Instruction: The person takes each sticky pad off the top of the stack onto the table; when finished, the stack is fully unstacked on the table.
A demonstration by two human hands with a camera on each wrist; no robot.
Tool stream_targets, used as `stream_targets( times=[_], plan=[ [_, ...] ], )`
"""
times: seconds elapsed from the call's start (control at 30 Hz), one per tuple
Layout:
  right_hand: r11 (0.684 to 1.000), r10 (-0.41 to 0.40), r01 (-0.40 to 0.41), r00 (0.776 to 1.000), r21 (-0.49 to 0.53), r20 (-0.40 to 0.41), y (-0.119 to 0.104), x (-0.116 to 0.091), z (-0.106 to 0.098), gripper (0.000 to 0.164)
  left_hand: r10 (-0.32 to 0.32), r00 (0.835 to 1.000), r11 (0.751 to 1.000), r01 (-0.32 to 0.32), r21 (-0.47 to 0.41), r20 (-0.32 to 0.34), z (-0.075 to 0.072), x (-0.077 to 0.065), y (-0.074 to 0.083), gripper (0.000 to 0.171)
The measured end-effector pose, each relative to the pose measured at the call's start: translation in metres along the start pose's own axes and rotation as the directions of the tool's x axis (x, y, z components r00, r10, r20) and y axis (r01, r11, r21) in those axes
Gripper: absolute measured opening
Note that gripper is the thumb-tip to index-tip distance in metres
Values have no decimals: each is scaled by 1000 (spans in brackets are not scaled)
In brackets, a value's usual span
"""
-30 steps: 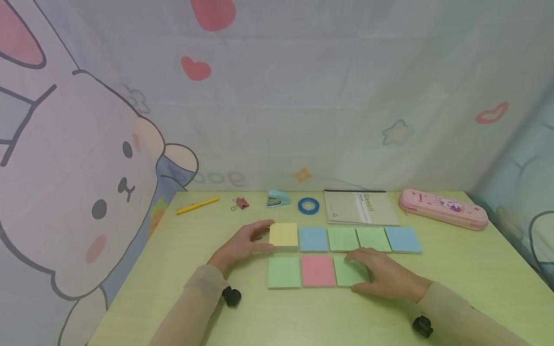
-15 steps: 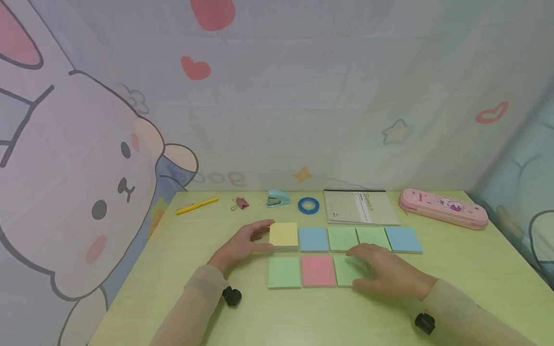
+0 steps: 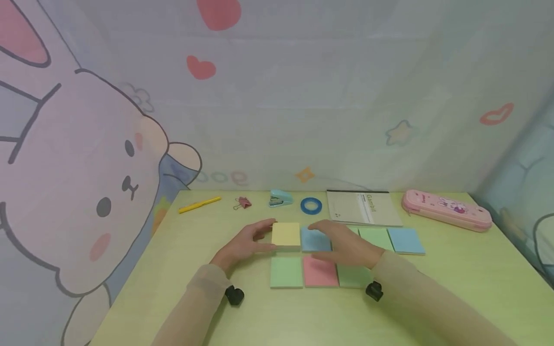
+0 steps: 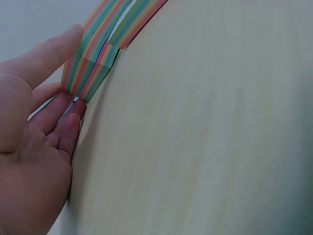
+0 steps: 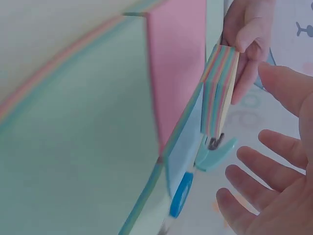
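My left hand [image 3: 244,245] holds the left side of a short stack of sticky note pads [image 3: 285,234] with a yellow top, thumb at the near corner and fingers at the far one. In the left wrist view, the left thumb [image 4: 54,54] lies along the stack's striped edges [image 4: 88,63]. My right hand [image 3: 346,242], fingers spread, is over the blue sticky note pad [image 3: 315,239] just right of that stack. In the right wrist view, nothing is between the right hand's fingers [image 5: 264,169], which are apart from the stack [image 5: 220,90].
Other pads lie flat in two rows: green [image 3: 375,238] and blue [image 3: 406,240] behind, green [image 3: 286,272] and pink [image 3: 319,272] in front. Along the back are a yellow pen [image 3: 200,204], binder clip [image 3: 243,203], stapler [image 3: 280,198], blue tape roll [image 3: 311,205], notebook [image 3: 363,208] and pencil case [image 3: 446,210].
My right hand has left the front-row green pad at right and moved left and away from me, over the blue pad. The left hand stays at the yellow-topped stack.
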State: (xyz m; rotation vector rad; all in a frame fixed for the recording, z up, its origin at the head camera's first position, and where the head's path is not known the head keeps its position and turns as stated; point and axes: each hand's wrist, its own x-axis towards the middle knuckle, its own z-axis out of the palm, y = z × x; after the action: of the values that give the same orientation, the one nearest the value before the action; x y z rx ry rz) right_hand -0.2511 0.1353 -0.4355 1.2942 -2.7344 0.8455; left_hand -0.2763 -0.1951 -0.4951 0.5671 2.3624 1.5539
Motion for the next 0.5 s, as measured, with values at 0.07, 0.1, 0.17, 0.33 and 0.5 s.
stream_targets(
  times=[0.07,0.1,0.17,0.33,0.5],
  plan=[
    [1000,9,-9,1000,-2,24,-2,15,4,65,4,1000,1000,-4,-1,2,0,0,0,81],
    [1000,21,-20,999,-5,36,-3,21,6,67,6,1000,1000,-6,-1,4,0,1,0,82],
    [999,33,-33,998,-7,55,-5,33,11,70,9,1000,1000,-8,-8,10,0,1,0,82],
    [998,67,-68,993,8,102,-7,55,22,73,-2,1000,1000,2,-16,10,-1,-1,1,82],
    [998,57,-59,989,14,133,-9,68,30,75,-3,1000,1000,3,-14,9,-3,-2,0,83]
  ],
)
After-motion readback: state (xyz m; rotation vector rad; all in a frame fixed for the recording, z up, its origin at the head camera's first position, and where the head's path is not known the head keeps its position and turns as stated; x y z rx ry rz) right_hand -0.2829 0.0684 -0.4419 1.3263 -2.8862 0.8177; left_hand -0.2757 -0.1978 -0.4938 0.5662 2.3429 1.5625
